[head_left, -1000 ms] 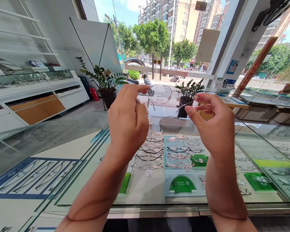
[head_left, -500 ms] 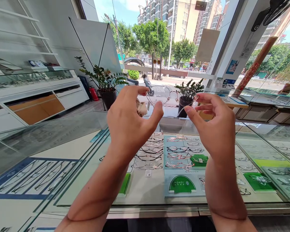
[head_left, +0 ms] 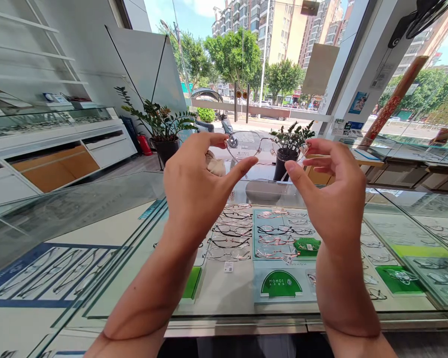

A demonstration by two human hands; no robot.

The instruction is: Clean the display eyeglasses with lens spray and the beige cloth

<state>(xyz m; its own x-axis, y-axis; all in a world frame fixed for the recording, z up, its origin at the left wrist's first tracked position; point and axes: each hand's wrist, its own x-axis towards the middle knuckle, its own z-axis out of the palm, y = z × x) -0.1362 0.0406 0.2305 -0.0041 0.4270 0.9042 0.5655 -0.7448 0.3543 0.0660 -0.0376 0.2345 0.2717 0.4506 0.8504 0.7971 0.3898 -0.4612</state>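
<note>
Glass-topped display table: spans the view below the arms; its front edge [head_left: 269,322] is nearest the wearer.
Potted plants: one leafy plant [head_left: 164,124] beyond the left hand; a second [head_left: 291,133] in line with the far lens.
Frames under glass: row of spectacle frames [head_left: 229,242], thin-rimmed, below and between the forearms.
Left hand [head_left: 199,176]: fingers grasping one outer end of the eyeglasses [head_left: 260,144]; thumb extended across the lower edge of the near lens. Contact there: cannot tell.
Right hand [head_left: 332,191]: fingertips grasping the opposite outer end, by the hinge; thumb spread away below. Whether it touches the temple: cannot tell.
Eyeglasses, position: raised above the table, suspended between both hands, lenses facing roughly along the line of sight.
Eyeglasses, handling (judged): very light; thin rims, probably metal, springy and easily bent; lenses smooth, prone to smudges. Best hold: rim ends near the hinges, or the bridge; avoid twisting the temples.
Green MOHOE card [head_left: 281,284]: under glass, toward the front.
Pale bundle [head_left: 215,165]: cloth-like, at the left palm.
Paper tag [head_left: 228,267]: white, just below the frame row.
</note>
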